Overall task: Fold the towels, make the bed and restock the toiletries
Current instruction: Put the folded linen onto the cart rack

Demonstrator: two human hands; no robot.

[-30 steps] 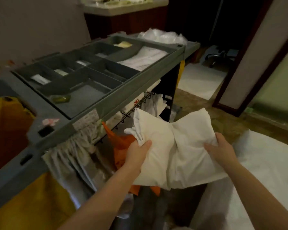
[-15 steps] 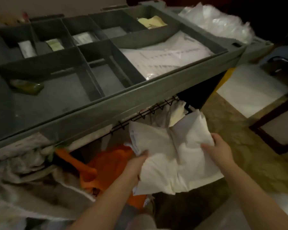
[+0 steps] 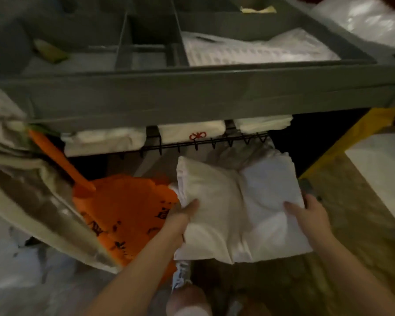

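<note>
Dim, warm indoor light; motion blur throughout, with wide-angle bending at edges.

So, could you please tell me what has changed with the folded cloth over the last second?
The folded cloth has been carried forward and down, from in front of the cart to just below its wire shelf, beside the orange bag. The left hand and right hand still grip it; nothing was released.

No text is legible: a red emblem is seen on a folded towel under the cart tray, and blurred black print on an orange bag below it.
</note>
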